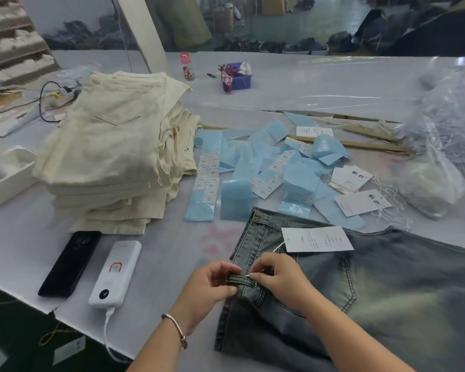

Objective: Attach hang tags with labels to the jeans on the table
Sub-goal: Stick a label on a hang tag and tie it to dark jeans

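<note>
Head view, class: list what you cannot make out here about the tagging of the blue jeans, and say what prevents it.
1. String end at the belt loop: covered by the right hand and left hand.
2. Print on the hang tag: too small and blurred.
3. Blue jeans: legs cut off by the right and bottom edges.
4. Sticker labels: text too small.

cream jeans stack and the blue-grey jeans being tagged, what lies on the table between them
In the head view, blue label strips lie between the cream stack and the blue-grey jeans; nearer the front edge that stretch of table is bare.
</note>
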`<state>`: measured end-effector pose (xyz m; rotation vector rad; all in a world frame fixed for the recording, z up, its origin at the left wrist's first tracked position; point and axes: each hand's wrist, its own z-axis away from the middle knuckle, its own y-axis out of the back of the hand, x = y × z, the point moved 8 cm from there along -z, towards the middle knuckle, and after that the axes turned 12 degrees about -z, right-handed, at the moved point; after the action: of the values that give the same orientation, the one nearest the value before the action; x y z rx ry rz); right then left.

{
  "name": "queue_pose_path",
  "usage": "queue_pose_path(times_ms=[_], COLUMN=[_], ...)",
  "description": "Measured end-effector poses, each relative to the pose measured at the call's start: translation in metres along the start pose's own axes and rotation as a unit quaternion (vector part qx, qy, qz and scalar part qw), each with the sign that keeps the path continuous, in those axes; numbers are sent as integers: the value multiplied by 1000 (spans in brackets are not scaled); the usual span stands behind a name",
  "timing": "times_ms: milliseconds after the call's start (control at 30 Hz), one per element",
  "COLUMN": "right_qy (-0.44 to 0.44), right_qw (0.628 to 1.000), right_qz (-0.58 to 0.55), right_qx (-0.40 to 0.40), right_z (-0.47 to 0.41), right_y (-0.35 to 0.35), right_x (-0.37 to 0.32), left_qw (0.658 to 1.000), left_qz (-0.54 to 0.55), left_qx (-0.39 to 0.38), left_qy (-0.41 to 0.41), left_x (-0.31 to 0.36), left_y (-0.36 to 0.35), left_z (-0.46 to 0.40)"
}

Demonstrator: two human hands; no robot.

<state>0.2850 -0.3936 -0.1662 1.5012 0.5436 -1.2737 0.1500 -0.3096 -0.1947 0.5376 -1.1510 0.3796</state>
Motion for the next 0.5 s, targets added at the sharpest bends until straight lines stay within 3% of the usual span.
queue_pose_path(times_ms=[267,500], right_qy=[-32,-157], right_qw=[988,965], right_qz=[-124,-193], right_qx=[-87,-86], right_z=[-4,-9], right_y=[3,1], right_x=[-10,-1], left_qw=[989,974], left_qz=[-64,-57], left_qx=[125,219], left_qy=[-42,-25], left_x=[20,27], left_y=[8,10], left_z=[-5,2])
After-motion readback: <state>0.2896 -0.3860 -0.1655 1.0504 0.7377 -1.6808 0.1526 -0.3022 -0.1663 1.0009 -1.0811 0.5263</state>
